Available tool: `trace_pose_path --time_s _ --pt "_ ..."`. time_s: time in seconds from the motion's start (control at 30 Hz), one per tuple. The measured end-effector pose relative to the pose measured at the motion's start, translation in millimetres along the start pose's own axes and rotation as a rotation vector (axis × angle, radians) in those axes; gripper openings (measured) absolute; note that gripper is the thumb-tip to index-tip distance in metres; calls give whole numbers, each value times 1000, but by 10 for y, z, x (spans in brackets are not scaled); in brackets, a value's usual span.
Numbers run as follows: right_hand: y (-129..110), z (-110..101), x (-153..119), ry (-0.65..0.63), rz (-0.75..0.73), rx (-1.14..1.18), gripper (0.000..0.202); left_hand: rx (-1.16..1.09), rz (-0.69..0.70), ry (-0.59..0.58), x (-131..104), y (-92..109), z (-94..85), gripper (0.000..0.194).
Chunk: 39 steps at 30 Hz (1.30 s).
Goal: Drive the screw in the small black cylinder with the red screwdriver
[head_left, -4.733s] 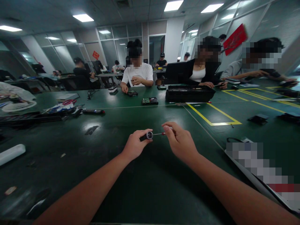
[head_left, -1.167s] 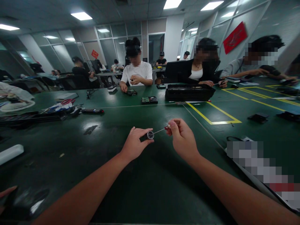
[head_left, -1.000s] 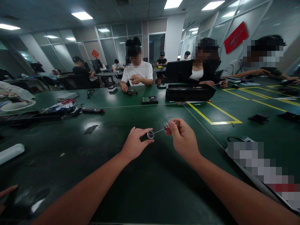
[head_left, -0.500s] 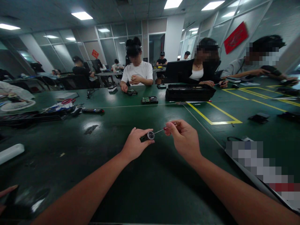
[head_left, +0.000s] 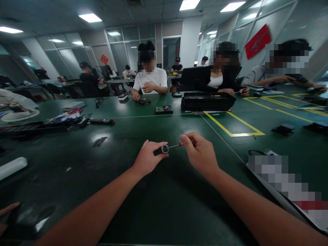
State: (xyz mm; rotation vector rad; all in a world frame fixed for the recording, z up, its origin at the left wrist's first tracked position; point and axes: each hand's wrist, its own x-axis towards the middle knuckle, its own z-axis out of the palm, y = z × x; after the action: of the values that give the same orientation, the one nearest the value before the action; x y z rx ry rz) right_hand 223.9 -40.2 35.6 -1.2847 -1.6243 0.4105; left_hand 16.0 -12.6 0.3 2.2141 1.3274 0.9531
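Observation:
Near the middle of the view, my left hand (head_left: 148, 158) grips a small dark cylinder (head_left: 164, 149) between thumb and fingers, its round, silver-rimmed end turned toward the camera. To its right, my right hand (head_left: 202, 152) pinches a thin screwdriver (head_left: 180, 144) with a red part near the shaft. The metal shaft points left, and its tip is at or very near the cylinder's open end; exact contact is too small to tell. Both hands are above the dark green table (head_left: 164, 212).
A long black housing (head_left: 208, 101) and a green circuit board (head_left: 164, 109) lie farther back. At the left are a black tool (head_left: 101, 121) and a white object (head_left: 12, 167). A bag-like item (head_left: 284, 184) lies at right. People sit across the table.
The screwdriver has tilted to a flatter angle, and my right fingers have shifted around its handle. My left hand and the cylinder have hardly moved.

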Motion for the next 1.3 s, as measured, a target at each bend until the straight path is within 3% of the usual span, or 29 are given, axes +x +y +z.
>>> trace_pose_path --time_s 0.23,0.47,0.77,1.0,1.13,1.3 --pt "30 25 -11 -37 -85 26 22 1 -30 9 4 5 -1 42" --pt "2 -4 2 -71 -34 -65 29 6 -20 2 -5 4 -4 42" --pt "6 -15 -12 -128 -21 29 23 -4 -6 26 -3 -26 -21 41" --pt "4 34 -36 0 -19 137 19 0 -13 19 -8 15 -21 42" --pt "64 88 8 17 69 322 22 22 7 4 -8 39 -41 41" --pt "204 119 114 67 337 665 27 56 96 38 7 20 -66 41"
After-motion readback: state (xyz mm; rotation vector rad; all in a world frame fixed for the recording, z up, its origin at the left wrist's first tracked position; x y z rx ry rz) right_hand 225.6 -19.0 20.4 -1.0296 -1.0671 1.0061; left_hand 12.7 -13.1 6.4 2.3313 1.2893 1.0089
